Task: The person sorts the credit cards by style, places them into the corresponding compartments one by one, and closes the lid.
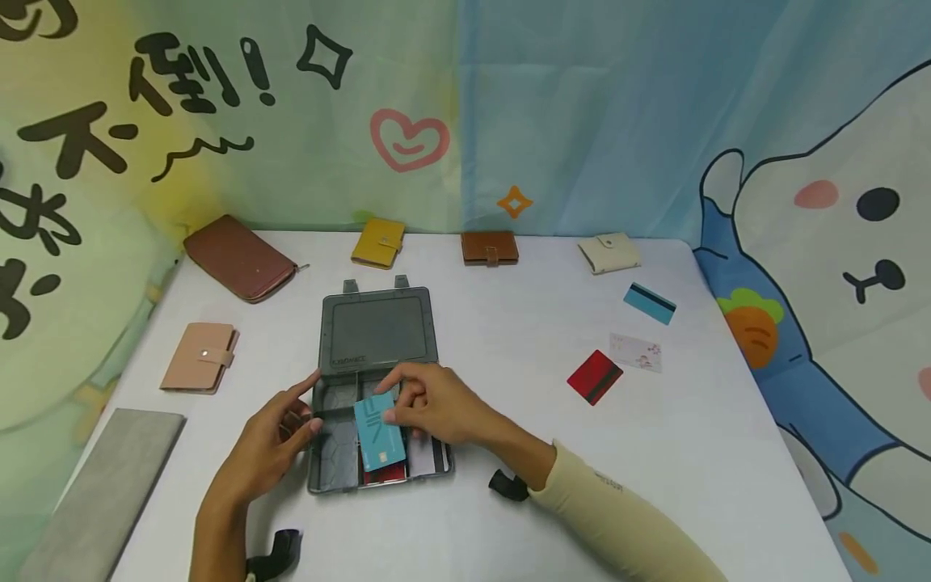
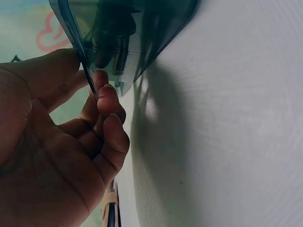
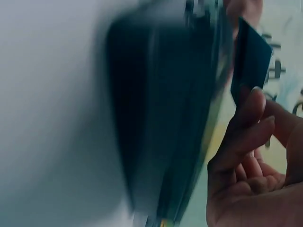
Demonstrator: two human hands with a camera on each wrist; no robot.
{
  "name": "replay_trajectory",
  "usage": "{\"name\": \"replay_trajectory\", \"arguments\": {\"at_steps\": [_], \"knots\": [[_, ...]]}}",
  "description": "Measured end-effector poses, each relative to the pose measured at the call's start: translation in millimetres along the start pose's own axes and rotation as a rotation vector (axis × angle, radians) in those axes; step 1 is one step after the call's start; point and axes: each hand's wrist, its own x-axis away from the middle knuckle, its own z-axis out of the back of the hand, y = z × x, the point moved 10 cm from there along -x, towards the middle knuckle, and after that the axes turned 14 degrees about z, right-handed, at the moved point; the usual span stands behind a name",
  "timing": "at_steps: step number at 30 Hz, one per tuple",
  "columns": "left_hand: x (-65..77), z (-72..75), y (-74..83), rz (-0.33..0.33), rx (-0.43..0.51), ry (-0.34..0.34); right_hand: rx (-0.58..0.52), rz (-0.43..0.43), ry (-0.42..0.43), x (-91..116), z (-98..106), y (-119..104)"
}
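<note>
A dark grey translucent plastic box (image 1: 336, 457) lies with its lid (image 1: 378, 327) folded back, several compartments showing. My right hand (image 1: 447, 404) pinches a light blue card (image 1: 380, 444) between thumb and fingers over the middle of the box. In the right wrist view this card (image 3: 255, 59) is dark and tilted beside the box. Below it a red card (image 1: 385, 475) shows in the middle compartment, and a whitish card (image 1: 419, 459) in the right one. My left hand (image 1: 265, 440) holds the box's left wall; in the left wrist view the fingers (image 2: 113, 132) curl by that edge.
A brown zip wallet (image 1: 240, 257), yellow (image 1: 378, 242), brown (image 1: 490, 248) and cream (image 1: 611, 253) card holders line the back. A pink holder (image 1: 198, 357) and grey slab (image 1: 120, 485) are left. Red (image 1: 595, 377), pale (image 1: 635, 352) and blue striped (image 1: 650, 303) cards lie right.
</note>
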Motion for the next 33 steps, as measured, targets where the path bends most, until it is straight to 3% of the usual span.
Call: {"name": "replay_trajectory", "arguments": {"at_steps": [4, 12, 14, 17, 23, 28, 33], "knots": [[0.2, 0.0, 0.5, 0.009, 0.002, -0.004, 0.078, -0.005, -0.007, -9, -25, -4], [0.4, -0.1, -0.4, -0.006, 0.011, -0.008, 0.425, 0.022, -0.057, -22, -43, -11], [0.4, -0.4, -1.0, -0.007, 0.013, -0.008, 0.437, 0.037, -0.081, -21, -42, -12], [0.4, -0.1, -1.3, -0.010, 0.017, -0.002, 0.363, 0.054, -0.101, -15, -34, -12], [1.7, 2.2, 1.0, -0.020, 0.008, 0.020, 0.236, 0.087, -0.059, 11, 10, -8], [2.5, 2.7, 3.1, -0.041, 0.016, 0.029, 0.312, 0.028, 0.018, 46, 70, 10], [1.4, 1.4, 2.1, -0.031, 0.011, 0.018, 0.373, -0.031, 0.024, 88, 125, 31]]}}
